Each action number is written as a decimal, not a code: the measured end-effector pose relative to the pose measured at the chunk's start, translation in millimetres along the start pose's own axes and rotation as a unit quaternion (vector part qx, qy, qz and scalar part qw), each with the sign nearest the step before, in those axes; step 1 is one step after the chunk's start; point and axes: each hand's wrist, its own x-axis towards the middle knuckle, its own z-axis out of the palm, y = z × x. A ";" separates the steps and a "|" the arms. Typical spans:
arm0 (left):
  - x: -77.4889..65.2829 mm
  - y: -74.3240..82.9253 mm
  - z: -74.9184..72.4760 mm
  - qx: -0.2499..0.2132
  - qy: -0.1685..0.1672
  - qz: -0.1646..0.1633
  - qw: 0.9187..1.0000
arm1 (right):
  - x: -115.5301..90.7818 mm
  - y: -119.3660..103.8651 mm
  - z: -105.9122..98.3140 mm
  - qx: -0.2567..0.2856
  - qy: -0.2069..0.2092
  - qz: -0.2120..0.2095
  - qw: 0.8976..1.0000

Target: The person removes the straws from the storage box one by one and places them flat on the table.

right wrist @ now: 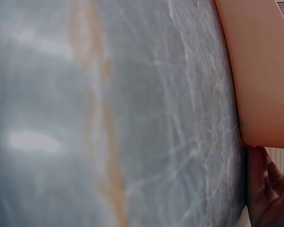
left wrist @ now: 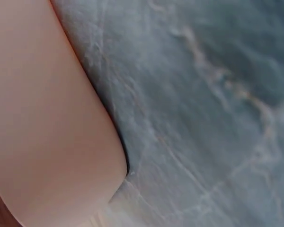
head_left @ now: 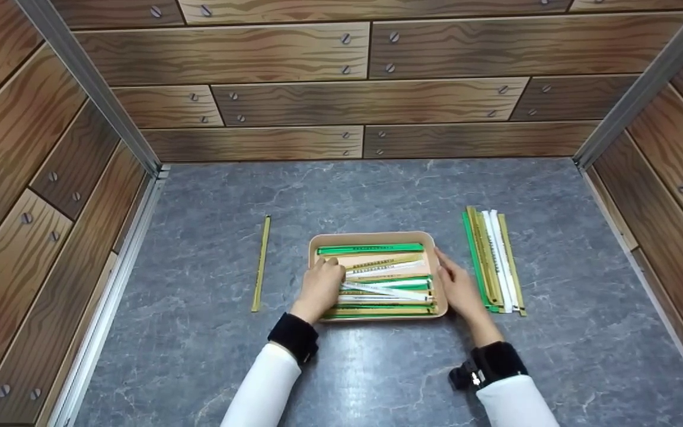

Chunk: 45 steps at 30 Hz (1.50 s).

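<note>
A shallow beige tray [head_left: 377, 236] stands on the grey tabletop, holding several long, narrow printed strips in green, gold and white. My left hand [head_left: 319, 286] reaches over the tray's left rim with bent fingers, covering the left ends of some strips. One white strip [head_left: 386, 290] slants across the others from beside those fingers. The left fingertips are hidden, so I cannot tell what they hold. My right hand [head_left: 461, 290] rests along the tray's right side, thumb near the rim; in the right wrist view its fingers [right wrist: 267, 189] touch the lower wall.
A lone gold strip [head_left: 261, 264] lies left of the tray. Several gold, white and green strips are bunched in a pile [head_left: 490, 261] to the right, close beside my right hand. Wood-patterned panels [head_left: 371, 101] enclose the table at the back and both sides.
</note>
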 end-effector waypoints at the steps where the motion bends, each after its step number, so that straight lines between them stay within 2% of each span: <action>1: -0.2 -0.1 -0.4 -0.004 0.000 0.001 1.000 | 0.3 0.4 -0.2 0.001 -0.001 0.000 1.000; 12: -3.7 -0.3 -13.5 -0.071 0.035 0.011 0.997 | 2.1 2.5 0.1 0.005 -0.008 -0.003 1.000; 18: -6.6 -7.7 -26.5 -0.136 0.066 -0.016 0.988 | 1.2 -0.1 1.2 0.013 -0.007 0.004 1.000; 21: -9.9 -17.3 -32.8 -0.167 0.098 -0.028 0.981 | 1.4 -0.3 1.4 0.013 -0.008 0.004 1.000; 25: -16.3 -37.6 -38.7 -0.198 0.146 -0.046 0.968 | 1.6 -0.6 0.8 0.014 -0.009 0.004 1.000; 30: -26.6 -68.4 -41.0 -0.187 0.186 -0.096 0.960 | 1.3 -0.8 0.1 0.015 -0.012 0.004 1.000; 33: -33.3 -83.6 -39.6 -0.179 0.181 -0.141 0.957 | 1.6 0.0 -0.3 0.013 -0.013 0.000 1.000; 36: -40.3 -94.3 -36.7 -0.170 0.160 -0.180 0.956 | 1.8 0.6 -0.5 0.007 -0.011 -0.005 1.000; 41: -47.8 -105.8 -30.9 -0.157 0.126 -0.204 0.958 | 2.2 1.0 0.1 0.003 -0.013 -0.008 1.000; 45: -49.2 -108.9 -28.9 -0.150 0.107 -0.217 0.959 | 1.9 0.9 0.2 0.001 -0.010 -0.014 1.000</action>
